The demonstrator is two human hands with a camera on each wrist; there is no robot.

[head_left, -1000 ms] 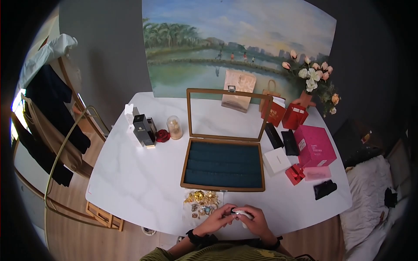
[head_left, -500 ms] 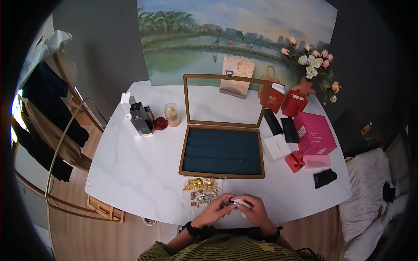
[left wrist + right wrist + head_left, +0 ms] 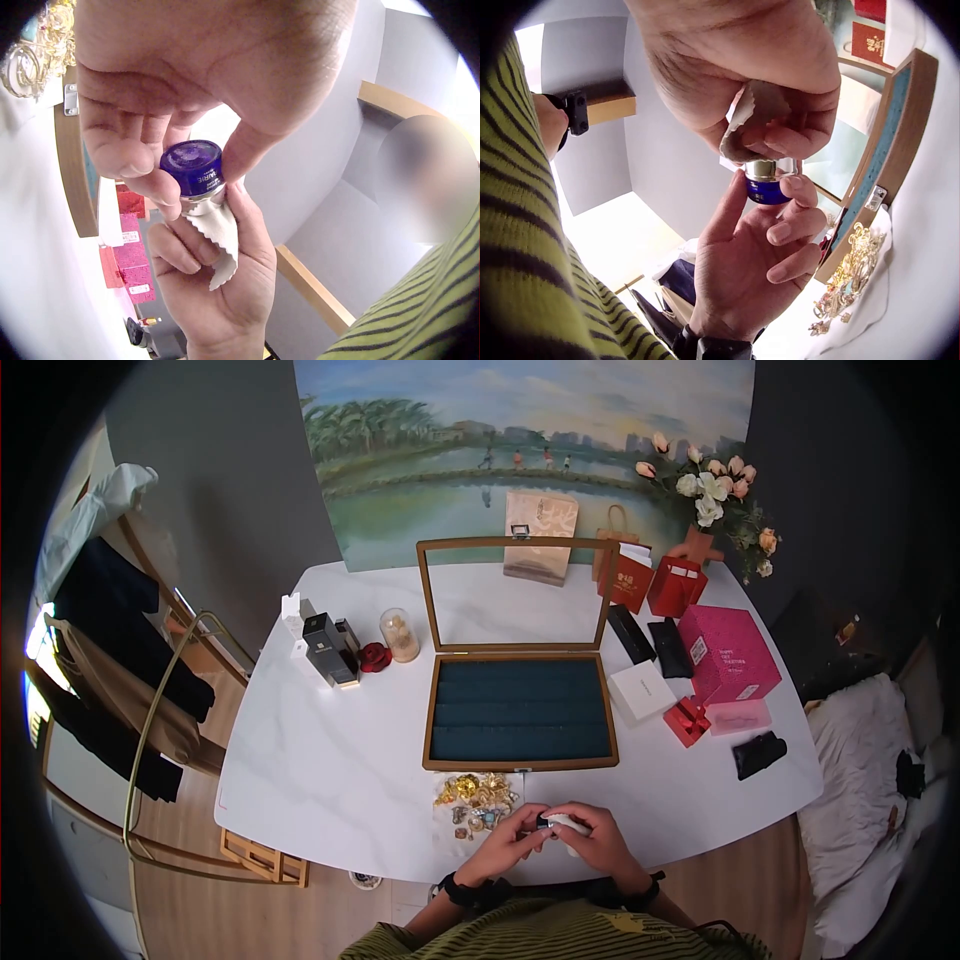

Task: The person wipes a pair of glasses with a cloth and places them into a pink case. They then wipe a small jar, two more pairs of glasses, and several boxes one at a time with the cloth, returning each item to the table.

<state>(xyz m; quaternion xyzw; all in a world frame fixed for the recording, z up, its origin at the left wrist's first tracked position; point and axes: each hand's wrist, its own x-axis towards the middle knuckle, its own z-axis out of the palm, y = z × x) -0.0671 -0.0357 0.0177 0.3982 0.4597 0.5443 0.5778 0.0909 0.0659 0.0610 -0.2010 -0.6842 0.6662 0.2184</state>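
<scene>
My left hand (image 3: 508, 846) and right hand (image 3: 602, 842) meet over the table's near edge. Between thumb and fingers, the left hand grips a small blue cosmetic jar (image 3: 193, 169) with white lettering. Its silvery end (image 3: 774, 169) points toward the right hand, which pinches a pale cloth (image 3: 217, 234) with a zigzag edge against it. In the right wrist view the cloth folds up into the right fingers, which cover part of it. Just left of the hands lies gold and coloured jewelry (image 3: 478, 794) on a white sheet.
Beyond the hands stands a wooden display case (image 3: 520, 764) with a raised glass lid and dark teal lining. At the right are a pink box (image 3: 735, 652), a white box (image 3: 643, 692) and black pouches. Dark cosmetic boxes (image 3: 328, 650) and a glass dome (image 3: 399, 635) stand at the left.
The head view has shifted slightly. Both hands stay together around the jar and cloth, with only small finger movements; the dark jar shows at the left fingertips throughout.
</scene>
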